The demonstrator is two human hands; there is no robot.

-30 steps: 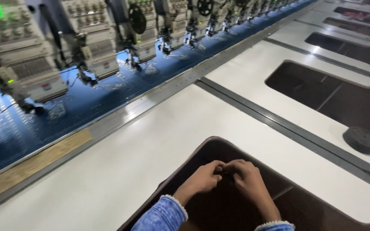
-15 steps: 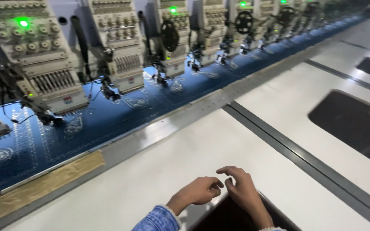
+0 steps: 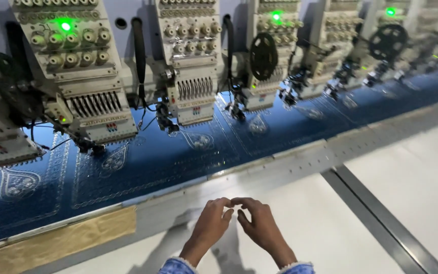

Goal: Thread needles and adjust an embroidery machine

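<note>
My left hand (image 3: 211,223) and my right hand (image 3: 259,223) hover together over the white table (image 3: 325,228), fingertips meeting at the middle. The fingers are curled towards each other as in a pinch; I see nothing between them, and anything as thin as a thread is too small to tell. Both cuffs are light blue knit. Just beyond the hands runs the grey frame bar (image 3: 280,165) that edges a long blue fabric (image 3: 178,162) with pale stitched patterns. Above the fabric stands a row of embroidery heads (image 3: 84,96), several with green lamps lit.
A brown strip (image 3: 57,238) lies along the frame bar at the left. A dark metal rail (image 3: 376,213) crosses the white table diagonally at the right. Black thread wheels (image 3: 263,56) and cables hang between the machine heads, whose needle cases (image 3: 194,91) sit low over the fabric.
The view has risen from the dark table cutout to the machine heads. Both hands have moved forward, out of the cutout and over the white table near the fabric edge, still fingertips together.
</note>
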